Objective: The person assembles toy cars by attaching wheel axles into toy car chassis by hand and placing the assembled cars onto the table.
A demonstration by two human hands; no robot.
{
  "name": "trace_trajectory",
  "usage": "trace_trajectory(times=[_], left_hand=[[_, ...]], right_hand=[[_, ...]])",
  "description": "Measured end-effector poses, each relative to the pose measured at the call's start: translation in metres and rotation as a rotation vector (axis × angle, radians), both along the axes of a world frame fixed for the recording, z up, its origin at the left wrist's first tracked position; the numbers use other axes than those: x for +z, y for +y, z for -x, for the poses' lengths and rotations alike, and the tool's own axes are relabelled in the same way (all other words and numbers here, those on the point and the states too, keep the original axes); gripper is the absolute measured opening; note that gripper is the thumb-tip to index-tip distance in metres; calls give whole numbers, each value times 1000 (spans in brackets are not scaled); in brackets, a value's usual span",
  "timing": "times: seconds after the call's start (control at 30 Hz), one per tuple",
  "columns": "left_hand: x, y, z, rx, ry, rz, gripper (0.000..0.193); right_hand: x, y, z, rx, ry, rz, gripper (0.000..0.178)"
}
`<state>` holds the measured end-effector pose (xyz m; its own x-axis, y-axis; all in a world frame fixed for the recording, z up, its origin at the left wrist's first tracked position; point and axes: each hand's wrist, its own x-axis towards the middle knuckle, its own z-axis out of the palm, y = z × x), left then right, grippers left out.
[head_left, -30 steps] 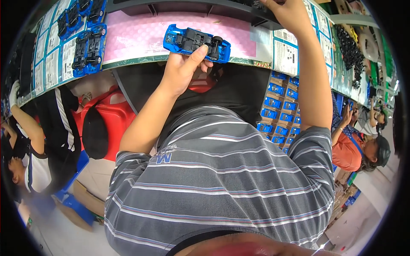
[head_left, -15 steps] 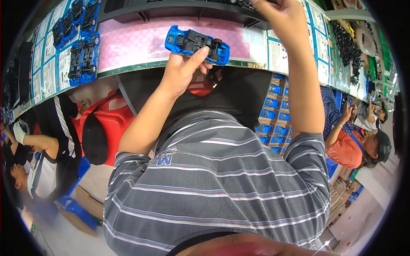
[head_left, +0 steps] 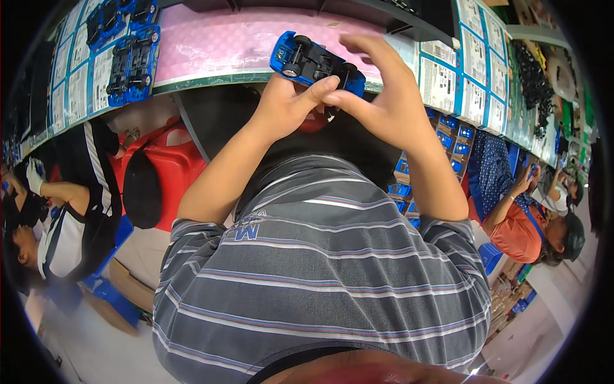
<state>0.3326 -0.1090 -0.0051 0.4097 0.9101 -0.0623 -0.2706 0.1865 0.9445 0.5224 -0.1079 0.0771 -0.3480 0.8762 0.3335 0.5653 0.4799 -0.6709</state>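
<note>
A blue toy car (head_left: 318,62) lies upside down in my left hand (head_left: 284,105), its black underside facing up and black wheels showing toward both ends. My left fingers are wrapped around it from below, and the thumb presses on its near edge. My right hand (head_left: 393,96) is at the car's right end with its fingers spread. Its thumb reaches toward the tip of my left thumb, at the car's near side. Whether the right fingertips touch the car I cannot tell.
A pink mat (head_left: 211,45) covers the bench, with a black tray (head_left: 294,5) behind it. Several blue car bodies (head_left: 133,67) lie at the left. Below the bench on the right, more blue cars (head_left: 448,137) sit in a box. A red chair (head_left: 163,169) and co-workers flank me.
My right hand has come back from the black tray to the car. The car has shifted right and tilted, and wheels now show at its left end too. The whole view has shifted slightly.
</note>
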Motion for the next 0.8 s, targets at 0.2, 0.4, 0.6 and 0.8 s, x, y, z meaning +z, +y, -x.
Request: trace_trajectory(times=[0.2, 0.4, 0.6, 0.8], left_hand=[[1, -4, 7, 76, -168, 24, 32], [-6, -3, 18, 187, -176, -17, 39], [9, -10, 73, 359, -209, -47, 37], [48, 7, 183, 616, -141, -80, 42]], right_hand=[[-18, -12, 1, -66, -12, 38, 52], [-16, -4, 13, -13, 22, 81, 56], [-26, 20, -19, -113, -36, -395, 25], [-77, 33, -66, -401, -87, -172, 5]])
